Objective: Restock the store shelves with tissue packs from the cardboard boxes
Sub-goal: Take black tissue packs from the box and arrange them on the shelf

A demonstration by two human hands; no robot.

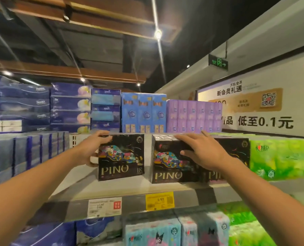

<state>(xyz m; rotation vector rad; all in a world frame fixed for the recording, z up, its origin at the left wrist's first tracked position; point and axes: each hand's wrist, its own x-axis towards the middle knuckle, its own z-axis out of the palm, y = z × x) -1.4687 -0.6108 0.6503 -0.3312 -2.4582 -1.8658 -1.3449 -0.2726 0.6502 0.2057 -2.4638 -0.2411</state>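
Hands meet two black printed PINO tissue packs on the grey metal shelf (112, 190). Left hand (90, 150) grips the left black pack (121, 157) at its upper left corner, fingers curled over the top edge, thumb against the side. Right hand (199, 151) lies on the middle black pack (169, 162), fingers spread over its top front edge, thumb on its face. Just right of that pack stands a third black pack (236, 153), then a green tissue pack (279, 158).
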